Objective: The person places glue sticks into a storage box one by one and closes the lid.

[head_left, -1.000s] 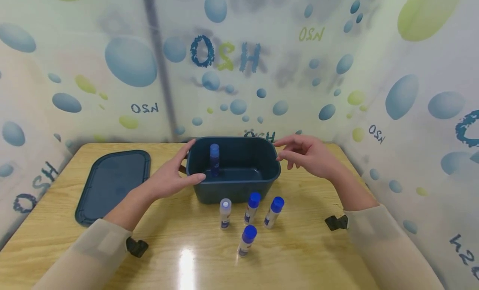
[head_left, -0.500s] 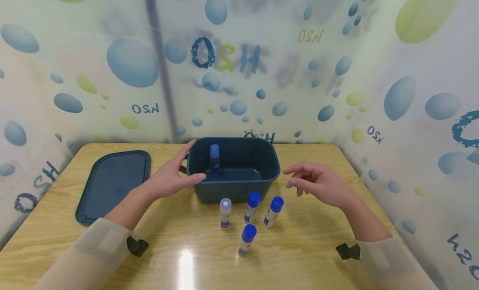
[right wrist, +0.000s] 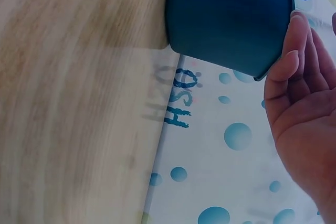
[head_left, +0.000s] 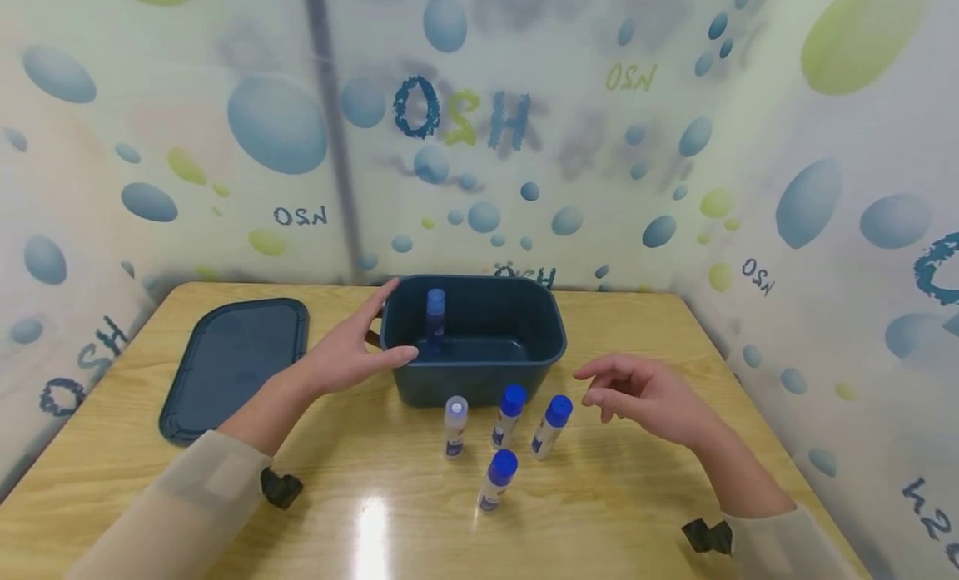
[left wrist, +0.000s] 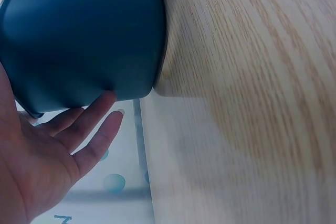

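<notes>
My left hand (head_left: 352,351) holds the left end of a dark blue plastic bin (head_left: 472,384), its thumb over the front rim and its fingers along the outer wall. In the left wrist view these fingers touch the bin's side. One glue stick (head_left: 435,318) stands inside the bin at the left. In front of the bin stand a glue stick with a pale cap (head_left: 454,428) and three with blue caps, the nearest being a glue stick (head_left: 496,483) toward me. My right hand (head_left: 648,397) hovers right of them, fingers loosely bent, holding nothing.
A dark blue lid (head_left: 236,364) lies flat on the wooden table (head_left: 599,513) at the left. Behind the table and at both sides hang patterned curtains (head_left: 479,164) with blue and green drops.
My right hand has moved from the bin's right rim down toward me, to beside the standing glue sticks. The left hand, bin and glue sticks stay where they were; the view has shifted slightly.
</notes>
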{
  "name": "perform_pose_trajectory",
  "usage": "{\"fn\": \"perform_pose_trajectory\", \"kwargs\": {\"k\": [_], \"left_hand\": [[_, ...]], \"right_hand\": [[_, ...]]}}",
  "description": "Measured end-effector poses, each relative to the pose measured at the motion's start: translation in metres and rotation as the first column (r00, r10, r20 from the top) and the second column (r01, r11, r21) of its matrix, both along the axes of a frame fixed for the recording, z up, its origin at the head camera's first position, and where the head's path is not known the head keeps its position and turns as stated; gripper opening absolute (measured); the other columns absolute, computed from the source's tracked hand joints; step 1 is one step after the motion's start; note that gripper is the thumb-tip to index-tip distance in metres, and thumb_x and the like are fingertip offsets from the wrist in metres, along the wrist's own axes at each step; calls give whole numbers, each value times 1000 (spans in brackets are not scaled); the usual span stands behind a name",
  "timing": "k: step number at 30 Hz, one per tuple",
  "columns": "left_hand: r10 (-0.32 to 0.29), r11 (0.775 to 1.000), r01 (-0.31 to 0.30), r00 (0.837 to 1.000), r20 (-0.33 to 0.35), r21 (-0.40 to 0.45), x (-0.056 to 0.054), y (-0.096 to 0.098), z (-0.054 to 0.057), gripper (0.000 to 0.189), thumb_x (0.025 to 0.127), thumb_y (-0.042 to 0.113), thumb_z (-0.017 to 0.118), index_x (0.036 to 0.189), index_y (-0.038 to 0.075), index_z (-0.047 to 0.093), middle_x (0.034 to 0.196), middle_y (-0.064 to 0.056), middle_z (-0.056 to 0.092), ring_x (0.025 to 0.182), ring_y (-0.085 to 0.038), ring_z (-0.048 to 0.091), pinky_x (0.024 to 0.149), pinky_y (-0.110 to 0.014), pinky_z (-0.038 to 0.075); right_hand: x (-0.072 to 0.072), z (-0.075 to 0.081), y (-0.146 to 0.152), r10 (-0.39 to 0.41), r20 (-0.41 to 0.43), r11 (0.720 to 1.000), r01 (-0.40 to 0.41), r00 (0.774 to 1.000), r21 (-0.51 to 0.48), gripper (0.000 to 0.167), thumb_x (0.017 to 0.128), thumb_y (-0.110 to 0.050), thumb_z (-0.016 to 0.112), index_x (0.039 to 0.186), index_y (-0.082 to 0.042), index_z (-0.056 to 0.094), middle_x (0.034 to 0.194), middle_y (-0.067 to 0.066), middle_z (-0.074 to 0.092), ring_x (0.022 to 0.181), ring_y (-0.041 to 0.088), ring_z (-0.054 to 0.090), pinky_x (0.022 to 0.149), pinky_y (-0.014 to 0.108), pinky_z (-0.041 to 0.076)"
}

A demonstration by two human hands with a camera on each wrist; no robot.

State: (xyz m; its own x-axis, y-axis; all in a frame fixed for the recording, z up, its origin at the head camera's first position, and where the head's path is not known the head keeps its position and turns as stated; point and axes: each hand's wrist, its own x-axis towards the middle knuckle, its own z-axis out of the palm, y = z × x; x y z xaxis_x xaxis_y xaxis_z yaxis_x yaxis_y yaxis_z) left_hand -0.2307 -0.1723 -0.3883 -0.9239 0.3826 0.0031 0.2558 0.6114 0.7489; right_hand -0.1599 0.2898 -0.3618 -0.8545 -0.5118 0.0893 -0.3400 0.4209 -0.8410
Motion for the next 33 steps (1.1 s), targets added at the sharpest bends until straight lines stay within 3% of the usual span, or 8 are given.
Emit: {"fn": "perform_pose_trajectory", "kwargs": {"k": [5, 12, 23, 33], "left_hand": [[4, 1000, -4, 1000, -3, 7, 0, 1, -2, 109, 100, 62, 74, 178, 39, 1, 181, -20, 23, 134, -43, 64, 97, -54, 61], [6, 1000, -6, 1000, -6, 8, 0, 0, -3, 107, 101, 62, 73, 177, 41, 0, 182, -18, 21, 133, -42, 64, 97, -54, 61], [7, 1000, -7, 1000, 7, 14, -1, 1, -2, 107, 101, 61, 73, 177, 43, 0, 183, -17, 18, 133, -41, 64, 96, -53, 61], [7, 1000, -7, 1000, 13, 13, -1, 0, -2, 107, 101, 62, 73, 177, 44, 0, 183, -16, 18, 134, -42, 63, 96, -53, 62]], "right_hand": [[1, -6, 0, 24, 12, 999, -23, 1000, -23, 25, 107, -8, 70, 132, -7, 73, 96, 3, 75, 77, 24, 72, 73, 32, 61], [0, -12, 0, 98, 21, 993, -96, 995, -64, 28, 107, -2, 68, 135, 0, 70, 101, -1, 74, 82, 19, 71, 75, 34, 64], [0, -14, -9, 97, -41, 995, -97, 994, -9, 35, 99, -7, 80, 134, -3, 73, 106, 8, 72, 84, 19, 65, 71, 27, 57], [0, -23, -19, 124, 23, 992, -124, 992, 0, 41, 100, -9, 80, 139, -7, 70, 125, 12, 73, 92, 20, 70, 81, 27, 62]]}}
